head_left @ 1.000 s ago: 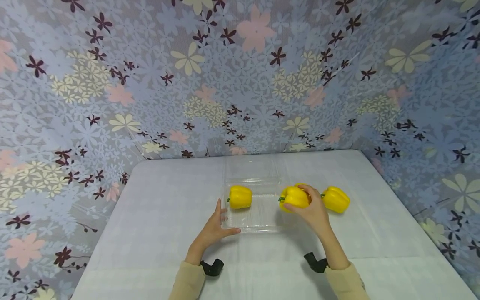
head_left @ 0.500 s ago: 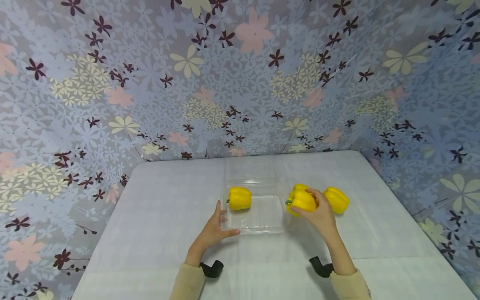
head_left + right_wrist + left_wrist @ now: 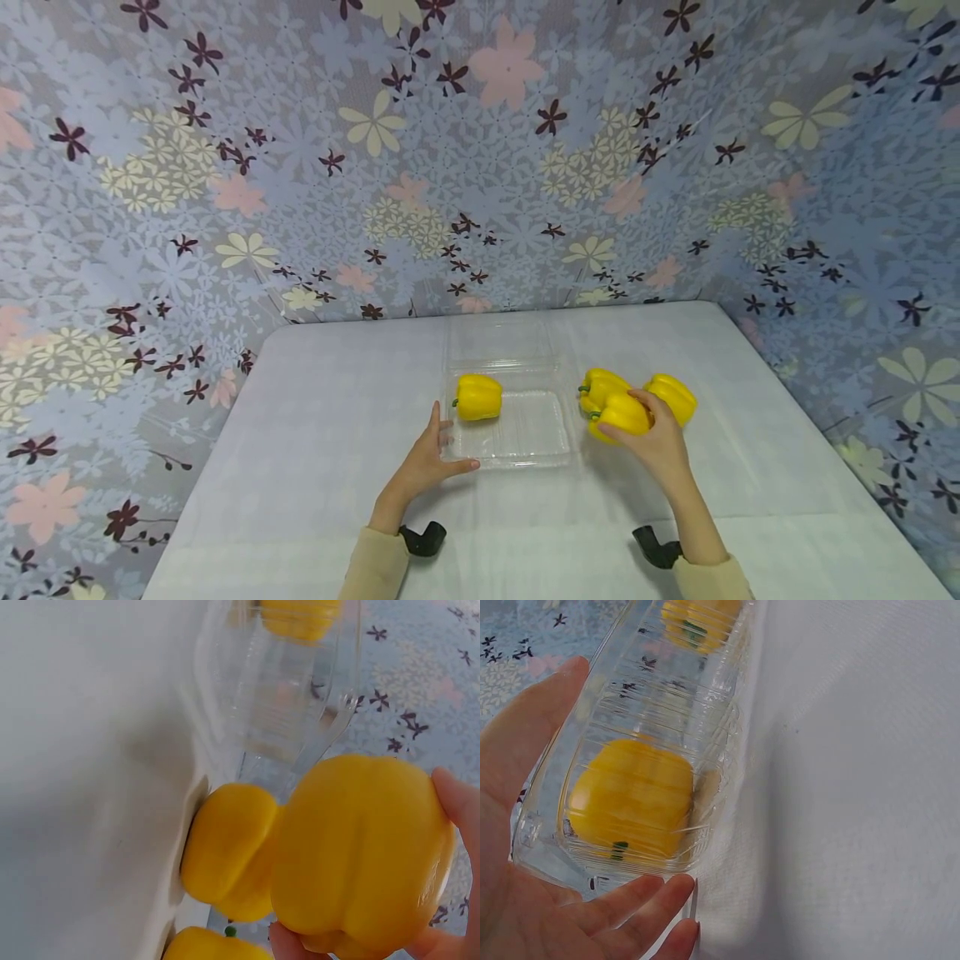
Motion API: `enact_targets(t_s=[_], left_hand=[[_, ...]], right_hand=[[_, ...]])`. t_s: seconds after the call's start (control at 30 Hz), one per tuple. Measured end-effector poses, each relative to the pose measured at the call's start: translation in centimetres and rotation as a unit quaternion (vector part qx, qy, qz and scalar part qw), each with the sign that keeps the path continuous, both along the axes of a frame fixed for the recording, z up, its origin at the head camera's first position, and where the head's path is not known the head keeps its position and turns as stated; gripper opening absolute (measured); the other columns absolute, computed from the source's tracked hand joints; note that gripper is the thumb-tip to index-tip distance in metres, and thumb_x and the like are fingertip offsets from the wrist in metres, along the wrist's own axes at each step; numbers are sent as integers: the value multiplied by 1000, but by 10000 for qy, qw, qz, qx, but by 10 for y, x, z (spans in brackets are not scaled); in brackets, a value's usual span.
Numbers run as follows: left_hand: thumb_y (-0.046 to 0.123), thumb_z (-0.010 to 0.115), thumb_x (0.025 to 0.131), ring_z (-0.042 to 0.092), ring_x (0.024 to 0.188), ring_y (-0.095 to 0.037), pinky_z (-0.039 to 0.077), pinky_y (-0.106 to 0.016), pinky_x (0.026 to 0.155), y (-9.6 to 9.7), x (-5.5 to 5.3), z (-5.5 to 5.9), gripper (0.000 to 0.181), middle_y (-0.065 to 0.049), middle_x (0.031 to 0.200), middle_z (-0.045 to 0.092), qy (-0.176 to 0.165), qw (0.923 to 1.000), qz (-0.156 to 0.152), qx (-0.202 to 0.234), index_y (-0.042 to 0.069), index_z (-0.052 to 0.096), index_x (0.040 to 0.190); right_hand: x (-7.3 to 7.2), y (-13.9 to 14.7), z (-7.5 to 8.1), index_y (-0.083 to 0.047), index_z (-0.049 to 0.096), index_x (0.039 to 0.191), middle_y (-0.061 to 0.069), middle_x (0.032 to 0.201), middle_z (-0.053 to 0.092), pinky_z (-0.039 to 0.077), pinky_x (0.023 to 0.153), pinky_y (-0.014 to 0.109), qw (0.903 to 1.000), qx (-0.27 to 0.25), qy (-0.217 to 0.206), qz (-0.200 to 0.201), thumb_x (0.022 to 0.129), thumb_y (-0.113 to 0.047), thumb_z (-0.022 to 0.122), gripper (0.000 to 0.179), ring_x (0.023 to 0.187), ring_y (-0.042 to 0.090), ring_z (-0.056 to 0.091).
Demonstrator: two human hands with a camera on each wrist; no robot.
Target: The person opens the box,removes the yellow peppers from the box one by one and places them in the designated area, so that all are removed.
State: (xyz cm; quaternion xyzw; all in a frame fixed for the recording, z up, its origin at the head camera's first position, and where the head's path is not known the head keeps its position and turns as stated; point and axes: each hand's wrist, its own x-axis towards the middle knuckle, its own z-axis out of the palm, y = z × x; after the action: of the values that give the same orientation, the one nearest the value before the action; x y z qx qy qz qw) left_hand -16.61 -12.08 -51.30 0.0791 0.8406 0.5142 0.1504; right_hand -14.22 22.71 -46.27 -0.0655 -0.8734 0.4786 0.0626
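Observation:
Clear of the container's right side, my right hand (image 3: pixel 662 442) grips a yellow bell pepper (image 3: pixel 626 414) between thumb and fingers, its green stem pointing left. In the right wrist view this held pepper (image 3: pixel 360 855) is large and close. A second yellow pepper (image 3: pixel 600 387) lies just behind it, and a third (image 3: pixel 672 398) is to the right, partly behind my hand. My left hand (image 3: pixel 423 458) rests at the front left corner of a clear plastic container (image 3: pixel 525 460), thumb along the front rim, fingers spread at the side. One yellow pepper (image 3: pixel 634 799) lies inside the container's left half.
The container's clear lid (image 3: pixel 502 340) lies folded back toward the wall. A white cloth (image 3: pixel 337 375) covers the table, and a flowered fabric (image 3: pixel 480 167) hangs behind it. Black angled pieces (image 3: pixel 425 540) stick out from both wrists.
My right hand has moved right and toward me with the held pepper, away from the container, uncovering more of the pepper behind. The left hand has stayed at the container's corner.

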Motion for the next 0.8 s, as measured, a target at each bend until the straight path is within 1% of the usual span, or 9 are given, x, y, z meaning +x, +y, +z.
enact_targets(t_s=[0.1,0.3,0.47,0.67,0.8], left_hand=[[35,81,75,44,132,-38,36,-58,107,0,0,-1,120,-19,152,33,12,10000,1,-21,9,-6,153],[35,81,75,44,133,-38,36,-58,107,0,0,0,120,-18,152,33,4,10000,17,-27,9,-6,153],[35,81,75,44,133,-38,35,-58,107,0,0,0,120,-18,152,33,-8,10000,20,-42,9,-6,153],[36,81,75,43,134,-39,35,-58,107,0,0,0,120,-19,152,32,-18,10000,6,-8,9,-6,153],[37,81,74,43,134,-39,36,-58,107,-1,0,0,121,-19,152,32,-30,10000,0,-21,9,-6,153]], right_hand=[[2,3,-2,1,40,138,25,143,40,36,104,55,10000,49,38,-9,78,-31,79,78,129,40,40],[6,7,-7,3,40,138,27,140,42,40,99,55,9998,191,32,-26,79,-30,78,77,123,40,44],[8,8,-12,2,40,138,27,140,42,40,99,55,9998,192,5,19,79,-29,77,76,122,40,45],[14,9,-17,2,41,136,26,137,44,41,97,55,9996,196,-204,-12,79,-28,77,75,120,40,45],[18,9,-21,3,41,136,26,138,43,39,98,56,9994,231,-273,-10,79,-28,78,75,122,40,44]])
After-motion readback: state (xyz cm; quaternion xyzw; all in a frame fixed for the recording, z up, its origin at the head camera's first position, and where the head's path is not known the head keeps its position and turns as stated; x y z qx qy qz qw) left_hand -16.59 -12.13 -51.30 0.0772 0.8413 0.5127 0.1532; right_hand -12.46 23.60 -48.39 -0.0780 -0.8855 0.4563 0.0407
